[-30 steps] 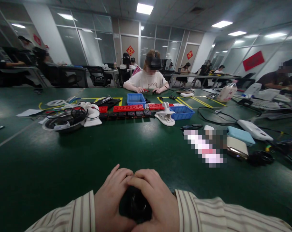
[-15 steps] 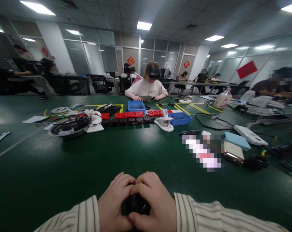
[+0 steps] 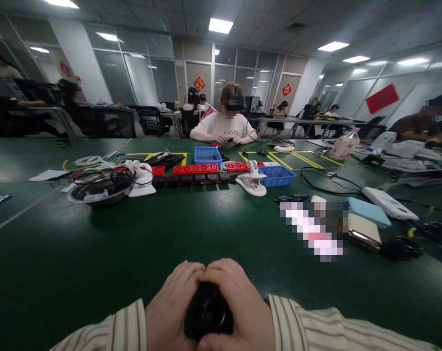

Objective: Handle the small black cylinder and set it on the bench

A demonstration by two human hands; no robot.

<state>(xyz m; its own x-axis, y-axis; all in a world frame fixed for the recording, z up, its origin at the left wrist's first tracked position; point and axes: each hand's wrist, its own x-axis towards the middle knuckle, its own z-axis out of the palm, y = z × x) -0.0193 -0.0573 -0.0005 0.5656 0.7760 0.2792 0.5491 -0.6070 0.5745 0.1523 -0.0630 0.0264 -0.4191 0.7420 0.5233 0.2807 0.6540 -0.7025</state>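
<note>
Door signs: Two red diamonds hang on the doors at the back; the right diamond appears to carry the character 福, while the marks on the left diamond are too small to read
Wall banner: A red banner hangs tilted on the glass at far right, its lettering lost in blur
Bottle: A pale bottle bears pinkish markings too small to make out
Shirt print: A cat-like line drawing fronts the white T-shirt of a person seated opposite in a black headset
Left hand: The left hand, in a striped cuff, curls around the side of a black round object, back of the hand upward
Right hand: The right hand mirrors it, thumb laid along the near edge
Both hands: Closed around the object, fingertips meeting on its far side
Black object: Cupped between the palms at the near edge of a green desk; whether it touches the surface cannot be told
Mid-desk: A white clip stand is set before a blue tray, beside red blocks
</note>
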